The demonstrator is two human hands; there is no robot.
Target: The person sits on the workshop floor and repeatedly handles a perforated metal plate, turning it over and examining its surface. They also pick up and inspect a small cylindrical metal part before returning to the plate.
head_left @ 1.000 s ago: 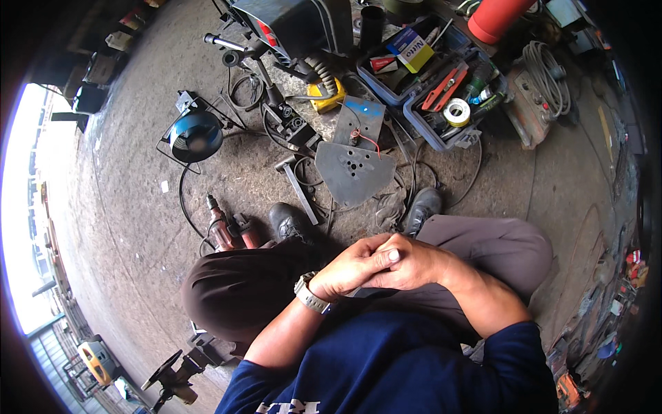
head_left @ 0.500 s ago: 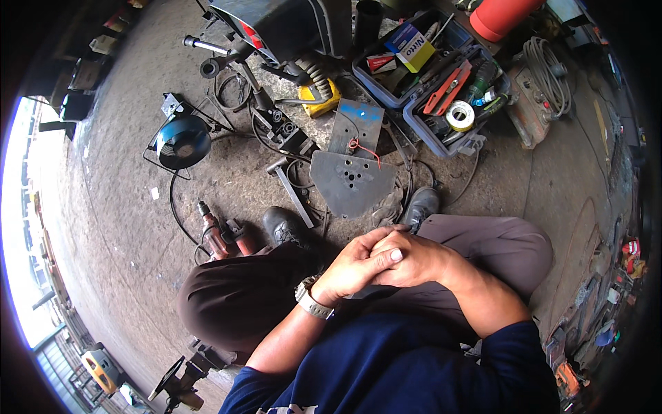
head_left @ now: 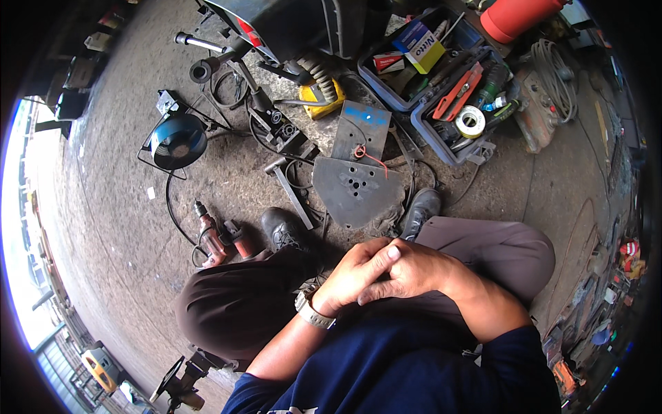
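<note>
My left hand [head_left: 350,272] and my right hand [head_left: 422,268] are clasped together above my lap, both closed. The left thumb lies over the right hand, and the right thumb pokes out below. Most of the fingers are hidden, and no tool shows in either hand. Beyond them, between my boots, a grey steel plate [head_left: 355,196] with several holes lies on the floor. Behind it is a rectangular plate [head_left: 364,127] with blue marking and a red wire [head_left: 372,157]. A hammer [head_left: 293,193] with a flat metal handle lies left of the plates.
A red drill [head_left: 209,238] lies by my left boot [head_left: 283,229]. Farther left stands a round blue-black fan [head_left: 178,141]. An open blue toolbox [head_left: 427,134] holds a tape roll and several tools, right of a yellow device [head_left: 323,101]. Cables trail across the floor.
My hands stay clasped, but the right thumb has slid out below the left hand. The view has shifted slightly, so the plates and toolbox appear a little lower and farther right.
</note>
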